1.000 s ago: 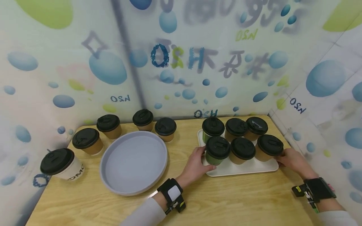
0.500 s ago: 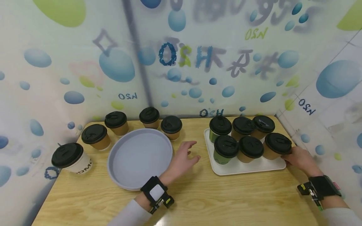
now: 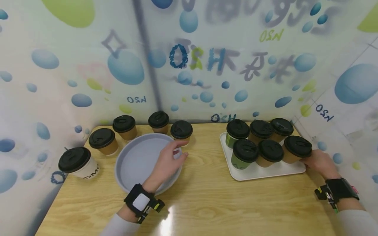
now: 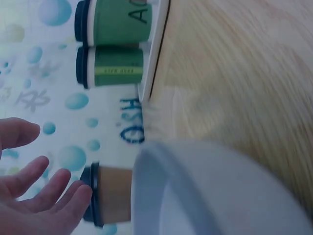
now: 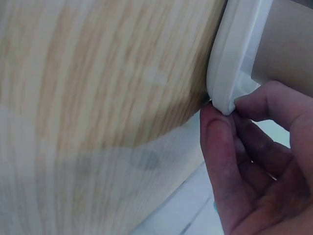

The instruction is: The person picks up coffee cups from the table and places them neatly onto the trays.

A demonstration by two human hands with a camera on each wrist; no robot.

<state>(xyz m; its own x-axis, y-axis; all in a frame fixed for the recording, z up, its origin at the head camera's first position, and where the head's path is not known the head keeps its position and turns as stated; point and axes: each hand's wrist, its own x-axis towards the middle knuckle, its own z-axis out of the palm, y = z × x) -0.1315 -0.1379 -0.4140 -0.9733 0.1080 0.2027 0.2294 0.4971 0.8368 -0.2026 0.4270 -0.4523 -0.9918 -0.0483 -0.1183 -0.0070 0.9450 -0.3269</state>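
Note:
My left hand [image 3: 166, 162] hovers over the right part of a grey round tray [image 3: 134, 160], fingers loosely spread and holding nothing. In the left wrist view its fingertips overlap the lid of a brown paper cup [image 4: 115, 193] behind the tray's rim. At the right, a white rectangular tray [image 3: 273, 171] bears several lidded paper cups: two green cups [image 3: 240, 163] on its left side and brown cups [image 3: 292, 157] on the rest. My right hand [image 3: 320, 164] pinches that tray's right end; the right wrist view shows thumb and finger on either side of the white rim [image 5: 230, 73].
Around the grey tray's back and left stand several brown cups [image 3: 107, 147] with black lids and one white cup [image 3: 88, 168] with dark lettering. A printed wall sheet [image 3: 200, 95] rises right behind the wooden table [image 3: 212, 203]. Another wall closes the right side.
My left hand has let go of the white tray's left end and moved left to above the grey tray. My right hand keeps its hold on the white tray. The head view has shifted slightly.

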